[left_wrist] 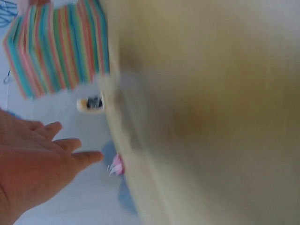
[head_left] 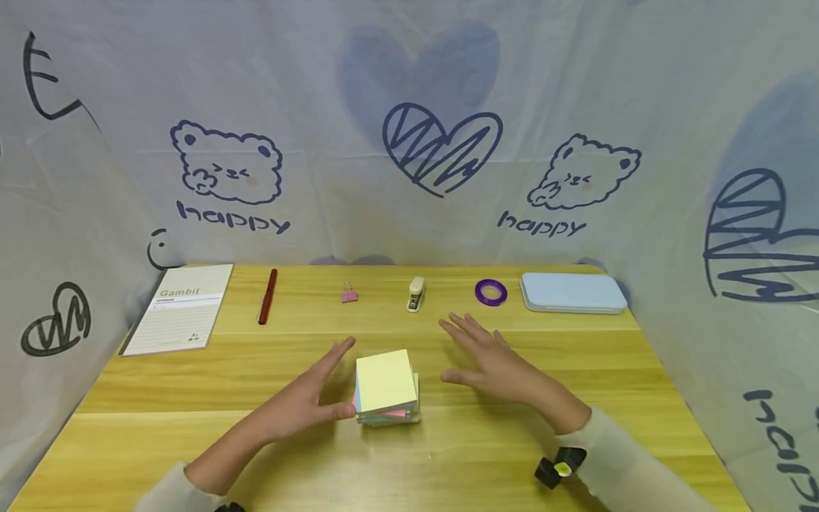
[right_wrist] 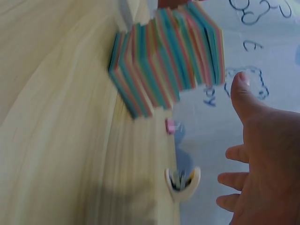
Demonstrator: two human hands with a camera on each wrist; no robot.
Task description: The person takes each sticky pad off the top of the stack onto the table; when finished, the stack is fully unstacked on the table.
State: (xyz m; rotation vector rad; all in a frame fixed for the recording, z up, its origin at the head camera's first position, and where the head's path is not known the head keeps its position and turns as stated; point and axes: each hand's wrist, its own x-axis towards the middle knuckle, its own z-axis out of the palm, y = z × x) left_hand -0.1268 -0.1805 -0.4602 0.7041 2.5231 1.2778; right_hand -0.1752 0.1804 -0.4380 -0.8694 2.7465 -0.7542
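Observation:
A tall stack of sticky notes point(head_left: 386, 382) stands on the table in front of me, pale yellow on top. Its sides show pink, blue, green and yellow layers, and the stack point(right_wrist: 161, 58) looks uneven in the right wrist view. To its left is my left hand point(head_left: 302, 404), fingers spread, the thumb tip at the stack's near left side; whether it touches, I cannot tell. My right hand point(head_left: 489, 363) hovers apart from the stack on its other side, fingers extended and thumb pointing toward it. Both palms, the left point(left_wrist: 37, 164) and the right point(right_wrist: 274, 159), hold nothing.
Along the table's back lie a notebook point(head_left: 182, 306), a dark red pen point(head_left: 268, 296), a pink binder clip point(head_left: 348, 295), a white stapler point(head_left: 416, 293), a roll of purple tape point(head_left: 481, 286) and a light blue case point(head_left: 572, 292). Printed white cloth point(head_left: 333, 178) hangs behind and at both sides.

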